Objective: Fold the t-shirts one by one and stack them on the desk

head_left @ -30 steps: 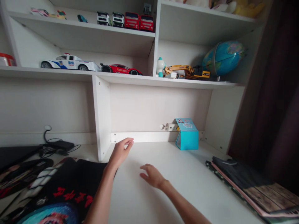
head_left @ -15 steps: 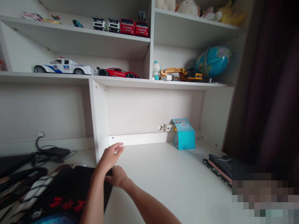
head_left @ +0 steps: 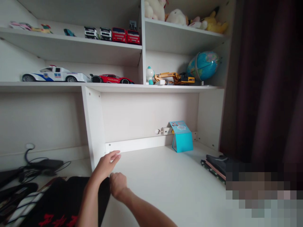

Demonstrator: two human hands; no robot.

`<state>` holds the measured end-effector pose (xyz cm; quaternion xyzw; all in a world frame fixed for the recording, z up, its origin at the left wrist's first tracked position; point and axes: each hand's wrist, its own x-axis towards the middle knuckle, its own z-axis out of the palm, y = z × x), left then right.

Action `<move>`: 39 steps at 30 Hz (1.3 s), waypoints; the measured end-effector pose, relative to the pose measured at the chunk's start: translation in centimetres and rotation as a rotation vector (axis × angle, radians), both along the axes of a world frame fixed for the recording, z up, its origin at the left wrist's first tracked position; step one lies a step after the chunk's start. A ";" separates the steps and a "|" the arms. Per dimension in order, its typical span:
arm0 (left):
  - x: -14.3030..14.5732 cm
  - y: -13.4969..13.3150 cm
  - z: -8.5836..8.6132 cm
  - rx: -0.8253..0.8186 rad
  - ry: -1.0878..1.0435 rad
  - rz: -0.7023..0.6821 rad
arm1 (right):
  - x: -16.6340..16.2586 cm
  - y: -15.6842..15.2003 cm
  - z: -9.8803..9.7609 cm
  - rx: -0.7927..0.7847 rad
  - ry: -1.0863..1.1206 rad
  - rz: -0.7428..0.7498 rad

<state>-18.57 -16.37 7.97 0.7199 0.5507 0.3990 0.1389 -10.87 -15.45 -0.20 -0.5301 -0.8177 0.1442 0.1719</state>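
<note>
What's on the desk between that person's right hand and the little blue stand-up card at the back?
Nothing. The head view shows only bare white desktop between the right hand and the blue stand-up card.

This is a child's room in a home. High above the left hand (head_left: pixel 105 164), white shelves (head_left: pixel 71 47) carry toy cars (head_left: pixel 54 74), a globe (head_left: pixel 203 65) and soft toys (head_left: pixel 180 15). Under the hand is a white desk (head_left: pixel 170 183), and a dark curtain (head_left: pixel 265 78) hangs far to its right.
</note>
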 end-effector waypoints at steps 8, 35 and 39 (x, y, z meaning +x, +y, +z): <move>1.0 0.6 -0.8 -0.069 0.072 -0.008 | 2.1 0.4 0.6 -0.006 0.047 0.050; 1.2 -0.5 -0.4 -0.177 0.157 -0.036 | 1.9 1.0 0.0 0.043 0.176 0.002; 2.2 -0.8 -0.5 -0.201 0.157 -0.033 | 3.0 1.0 0.0 -0.001 0.189 -0.021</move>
